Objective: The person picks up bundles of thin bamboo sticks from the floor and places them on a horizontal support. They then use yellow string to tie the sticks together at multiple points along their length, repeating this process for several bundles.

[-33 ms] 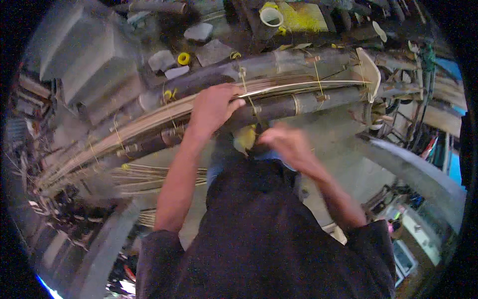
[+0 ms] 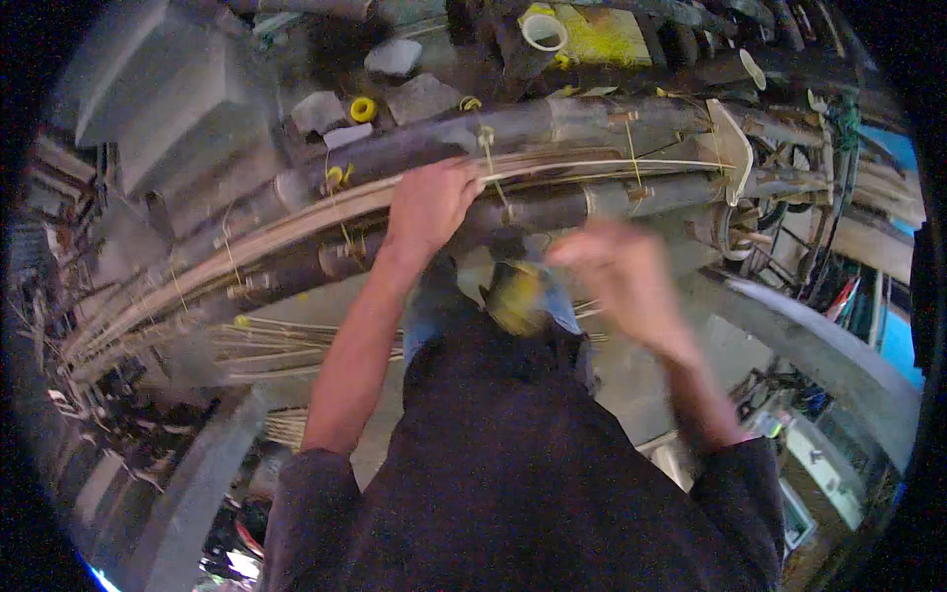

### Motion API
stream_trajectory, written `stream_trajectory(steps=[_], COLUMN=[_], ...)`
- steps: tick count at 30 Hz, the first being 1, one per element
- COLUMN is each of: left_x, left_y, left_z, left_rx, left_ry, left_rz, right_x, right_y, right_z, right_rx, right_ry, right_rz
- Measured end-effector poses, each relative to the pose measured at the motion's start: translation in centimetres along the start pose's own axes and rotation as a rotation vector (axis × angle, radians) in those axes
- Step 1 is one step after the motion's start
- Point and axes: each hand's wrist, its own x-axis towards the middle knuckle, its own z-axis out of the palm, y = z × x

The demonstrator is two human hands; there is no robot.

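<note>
A long bundle of thin pale wooden strips (image 2: 286,214) runs left to right between two dark poles, the far pole (image 2: 404,145) and the near pole (image 2: 552,212). My left hand (image 2: 431,204) is closed over the strips near their middle, fingers on the far side. Thin yellow strings (image 2: 634,150) cross the bundle from pole to pole. To the right of my waist hovers my right hand (image 2: 623,281), smeared by motion and apart from the strips; whether it holds anything is unclear. Beside it, in front of my body, is a blurred yellowish object (image 2: 518,299) whose kind I cannot make out.
An upright pale board (image 2: 730,148) stands at the bundle's right end. Beyond the poles lie grey stones (image 2: 395,57), a yellow ring (image 2: 363,109) and a white cup (image 2: 544,33). More thin sticks (image 2: 296,347) rest low on the left; a grey ledge (image 2: 819,316) slants at right.
My right hand has moved right, away from the yellowish object, which now shows more fully. My left hand stays on the strips, shifted slightly right.
</note>
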Motion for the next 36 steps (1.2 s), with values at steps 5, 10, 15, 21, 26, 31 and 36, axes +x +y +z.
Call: stream_trajectory(steps=[5, 10, 15, 21, 26, 31, 36], left_x=[-1.4, -0.3, 0.7, -0.1, 8.2, 15.0, 16.3], left_y=[-1.0, 1.1, 2.2, 0.6, 1.8, -7.9, -11.5], left_z=[3.1, 0.4, 1.0, 1.9, -4.3, 1.4, -2.0], left_rx=[-0.172, 0.031, 0.078, -0.009, -0.962, -1.106, -0.572], left_ry=[0.329, 0.198, 0.229, 0.319, 0.09, -0.09, -0.292], left_rz=[-0.088, -0.219, -0.125, -0.085, -0.222, -0.595, -0.543], right_x=[16.8, 29.1, 25.8, 4.1, 4.7, 4.4, 9.0], right_y=[-12.2, -0.5, 9.6, 4.8, 6.2, 7.1, 6.2], right_z=[-1.4, 1.1, 4.7, 9.8, 16.3, 12.6, 0.5], right_rx=[-0.365, -0.332, 0.354, -0.046, 0.038, -0.04, -0.568], right_ry=[-0.244, -0.048, 0.089, -0.512, -0.374, -0.24, 0.137], right_rz=[-0.446, -0.135, -0.084, -0.2, -0.111, -0.341, -0.246])
